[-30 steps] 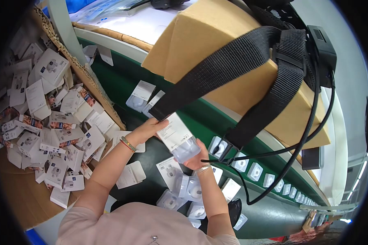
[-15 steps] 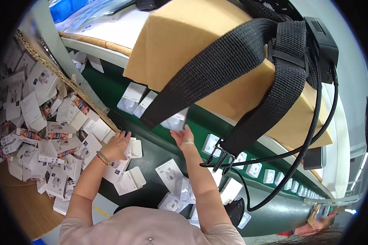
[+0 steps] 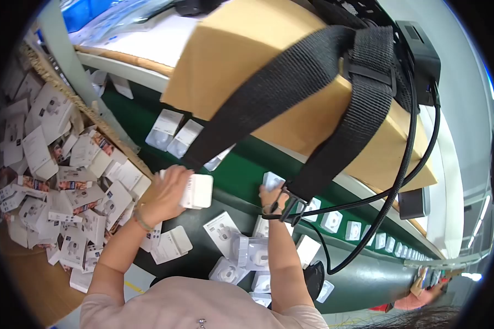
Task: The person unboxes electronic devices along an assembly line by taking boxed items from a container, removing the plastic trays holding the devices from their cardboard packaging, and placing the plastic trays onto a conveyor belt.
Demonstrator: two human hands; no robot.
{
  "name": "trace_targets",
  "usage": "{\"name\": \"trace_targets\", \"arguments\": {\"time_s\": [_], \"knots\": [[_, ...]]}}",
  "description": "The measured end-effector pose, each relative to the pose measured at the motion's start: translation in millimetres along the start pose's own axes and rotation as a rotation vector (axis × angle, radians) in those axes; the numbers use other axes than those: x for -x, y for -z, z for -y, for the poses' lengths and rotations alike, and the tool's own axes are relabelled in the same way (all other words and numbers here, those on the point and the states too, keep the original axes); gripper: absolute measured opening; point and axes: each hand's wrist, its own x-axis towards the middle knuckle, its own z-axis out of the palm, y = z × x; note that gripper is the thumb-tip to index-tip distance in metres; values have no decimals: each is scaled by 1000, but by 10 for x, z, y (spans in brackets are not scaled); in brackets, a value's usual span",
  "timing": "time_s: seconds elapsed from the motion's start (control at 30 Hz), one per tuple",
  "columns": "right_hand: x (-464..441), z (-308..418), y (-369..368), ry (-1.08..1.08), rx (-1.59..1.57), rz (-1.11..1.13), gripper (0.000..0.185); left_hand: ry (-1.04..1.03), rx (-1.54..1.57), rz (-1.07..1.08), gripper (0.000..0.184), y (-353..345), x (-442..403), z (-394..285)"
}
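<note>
My left hand (image 3: 169, 193) is closed around a white carton (image 3: 202, 192), lifted at the edge of the big cardboard box. My right hand (image 3: 271, 198) grips the near end of a clear plastic tray (image 3: 272, 180) on the green conveyor belt (image 3: 246, 171); the black strap's buckle partly covers that hand. Between my arms, a flat printed carton (image 3: 221, 230) and several clear plastic trays (image 3: 258, 254) with white contents lie on the dark work surface. Another open-flapped carton (image 3: 172, 245) rests below my left hand.
A big cardboard box (image 3: 41, 279) full of printed cartons stands at left. Plastic trays with white cards (image 3: 163, 129) sit on the belt, and more trays (image 3: 331, 221) line it to the right. A brown carton (image 3: 225, 60), black strap (image 3: 291, 77) and cables hang across the view.
My left hand has moved right from the heap's edge and now holds up a white carton. My right hand has shifted right along the belt from one plastic tray to another.
</note>
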Motion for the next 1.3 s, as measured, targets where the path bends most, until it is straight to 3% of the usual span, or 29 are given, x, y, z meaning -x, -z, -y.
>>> {"name": "trace_targets", "arguments": {"time_s": [0.07, 0.17, 0.27, 0.3, 0.37, 0.57, 0.8, 0.83, 0.9, 0.97, 1.03, 1.13, 1.2, 1.27, 1.3], "knots": [[214, 387, 713, 200, -490, 252, 58, -33, -94, -58, 71, -151, -111, 40], [348, 171, 630, -67, -1174, 767, 57, -104, -141, -68, 68, -359, -250, 117], [712, 306, 874, -65, -1270, 1097, 63, -196, -93, -114, 68, -391, -359, 32], [781, 342, 896, -30, -1223, 1061, 63, -253, -48, -123, 68, -369, -396, 6], [839, 425, 977, -154, -1324, 1277, 61, -298, -42, -80, 66, -283, -423, -67], [928, 501, 896, -186, -1350, 1467, 62, -493, -30, -40, 65, -170, -408, -134], [843, 649, 724, -184, -1571, 1492, 69, -506, -126, -41, 78, -61, -379, -138], [744, 636, 691, -149, -1620, 1621, 71, -448, -100, -45, 85, 118, -337, -184], [601, 631, 663, -255, -1699, 1496, 68, -268, 84, -156, 87, 249, -167, -49], [454, 595, 419, -200, -1835, 1302, 63, -190, 177, -36, 84, 442, 115, 68], [302, 612, 166, -346, -1879, 1114, 58, 85, 106, 53, 79, 336, 509, 251], [255, 698, -130, -417, -1897, 1048, 60, 269, 26, 182, 76, 130, 925, 366], [303, 809, -239, -641, -1779, 855, 62, 340, -99, 183, 78, -63, 1044, 328], [296, 850, -405, -611, -1651, 920, 67, 516, -277, 276, 89, -137, 997, 263], [269, 850, -471, -579, -1554, 965, 68, 491, -270, 273, 89, -215, 992, 291]]}}
